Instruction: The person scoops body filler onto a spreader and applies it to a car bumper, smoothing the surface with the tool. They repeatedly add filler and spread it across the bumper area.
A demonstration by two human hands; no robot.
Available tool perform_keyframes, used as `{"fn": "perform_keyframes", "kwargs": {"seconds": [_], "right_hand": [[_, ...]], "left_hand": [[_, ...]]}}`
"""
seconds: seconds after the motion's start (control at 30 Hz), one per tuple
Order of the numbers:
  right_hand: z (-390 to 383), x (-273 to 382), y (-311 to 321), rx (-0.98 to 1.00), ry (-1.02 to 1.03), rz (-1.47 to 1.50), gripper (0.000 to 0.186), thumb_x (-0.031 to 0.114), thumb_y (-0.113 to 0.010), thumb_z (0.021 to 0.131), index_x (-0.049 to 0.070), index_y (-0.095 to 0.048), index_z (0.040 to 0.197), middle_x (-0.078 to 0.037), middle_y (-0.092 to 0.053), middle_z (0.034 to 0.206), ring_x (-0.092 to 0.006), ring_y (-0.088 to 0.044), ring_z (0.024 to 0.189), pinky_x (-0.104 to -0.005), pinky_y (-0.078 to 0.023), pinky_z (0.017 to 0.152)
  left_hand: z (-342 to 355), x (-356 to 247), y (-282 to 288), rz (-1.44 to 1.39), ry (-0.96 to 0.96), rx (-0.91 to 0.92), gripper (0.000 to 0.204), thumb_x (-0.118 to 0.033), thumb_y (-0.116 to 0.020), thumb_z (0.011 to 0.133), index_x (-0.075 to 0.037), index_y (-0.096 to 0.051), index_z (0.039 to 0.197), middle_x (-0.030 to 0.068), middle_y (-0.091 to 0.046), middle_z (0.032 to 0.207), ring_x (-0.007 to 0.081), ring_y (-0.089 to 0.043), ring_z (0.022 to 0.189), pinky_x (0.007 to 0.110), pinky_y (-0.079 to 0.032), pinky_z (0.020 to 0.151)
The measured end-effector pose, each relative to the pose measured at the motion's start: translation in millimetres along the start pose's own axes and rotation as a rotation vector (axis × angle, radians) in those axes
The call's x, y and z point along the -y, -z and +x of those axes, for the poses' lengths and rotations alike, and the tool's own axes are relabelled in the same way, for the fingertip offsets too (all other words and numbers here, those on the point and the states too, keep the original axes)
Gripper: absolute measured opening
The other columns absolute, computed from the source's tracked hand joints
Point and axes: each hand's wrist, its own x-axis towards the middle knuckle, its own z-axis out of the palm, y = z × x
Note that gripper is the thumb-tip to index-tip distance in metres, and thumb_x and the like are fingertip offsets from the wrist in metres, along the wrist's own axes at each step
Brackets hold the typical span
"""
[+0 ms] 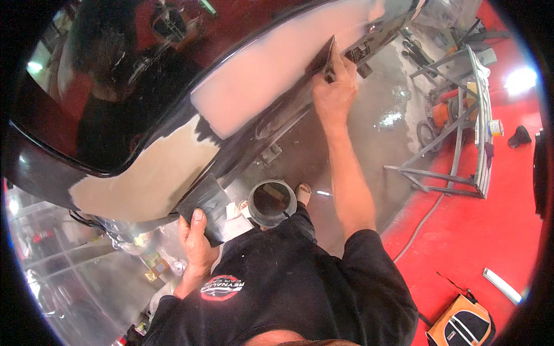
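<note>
A dark car body panel stretches across the view, with a long pale pink patch and a beige patch on it. My right hand reaches far up to the lower edge of the pink patch. Its fingers pinch a thin, dark, flat piece with a pointed corner, close to the panel; whether it touches cannot be made out. Near the beige patch, my left hand grips a dark rectangular sheet, thumb on top.
Below the panel a round bucket stands by my feet. A grey metal frame stand is at the right, on red floor. An orange and black bag lies lower right. Clear plastic sheeting hangs lower left.
</note>
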Motion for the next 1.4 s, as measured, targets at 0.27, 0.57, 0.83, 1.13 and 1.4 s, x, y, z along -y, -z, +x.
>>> {"fn": "perform_keyframes", "kwargs": {"seconds": [0.27, 0.57, 0.83, 1.13, 1.4], "right_hand": [[-61, 69, -14, 0.077, 0.07, 0.011, 0.076, -0.004, -0.069, 0.071, 0.003, -0.052, 0.145, -0.024, -0.056, 0.126, -0.0409, -0.055, 0.116, -0.0455, -0.047, 0.1], [-132, 126, -23, 0.14, 0.128, 0.086, 0.078, -0.012, -0.068, 0.07, -0.003, -0.048, 0.145, -0.03, -0.051, 0.131, -0.045, -0.054, 0.119, -0.0444, -0.052, 0.095], [-170, 150, 2, 0.375, 0.257, 0.131, 0.079, -0.007, -0.061, 0.068, 0.001, -0.051, 0.145, -0.026, -0.055, 0.13, -0.0454, -0.056, 0.112, -0.051, -0.046, 0.099], [-24, 6, 39, -0.059, -0.002, 0.041, 0.048, -0.005, -0.053, 0.089, -0.001, -0.058, 0.137, -0.023, -0.064, 0.125, -0.0403, -0.061, 0.117, -0.0455, -0.045, 0.103], [95, -52, 17, -0.17, 0.001, -0.086, 0.049, 0.002, -0.053, 0.089, 0.0, -0.057, 0.138, -0.027, -0.062, 0.123, -0.0449, -0.06, 0.114, -0.0491, -0.046, 0.1]], "left_hand": [[-3, -28, 20, -0.134, -0.092, 0.106, 0.027, -0.008, -0.049, 0.103, 0.002, -0.06, 0.125, 0.0131, -0.06, 0.126, 0.0233, -0.061, 0.109, 0.035, -0.049, 0.096], [-8, -25, 69, -0.176, -0.122, -0.053, 0.047, 0.0, -0.071, 0.083, 0.009, -0.058, 0.127, 0.024, -0.067, 0.119, 0.0389, -0.064, 0.115, 0.057, -0.033, 0.113], [-4, -33, 69, -0.154, -0.191, -0.061, 0.048, -0.006, -0.076, 0.081, 0.011, -0.06, 0.122, 0.0258, -0.067, 0.12, 0.0413, -0.064, 0.115, 0.056, -0.034, 0.113], [-16, -39, 34, -0.141, -0.193, 0.045, 0.032, -0.018, -0.051, 0.104, 0.0, -0.055, 0.13, 0.0081, -0.066, 0.115, 0.0217, -0.066, 0.101, 0.034, -0.053, 0.09], [-30, -26, 13, -0.096, -0.152, 0.022, 0.031, -0.018, -0.052, 0.103, -0.004, -0.056, 0.13, 0.0066, -0.066, 0.114, 0.0182, -0.066, 0.099, 0.034, -0.055, 0.085]]}}
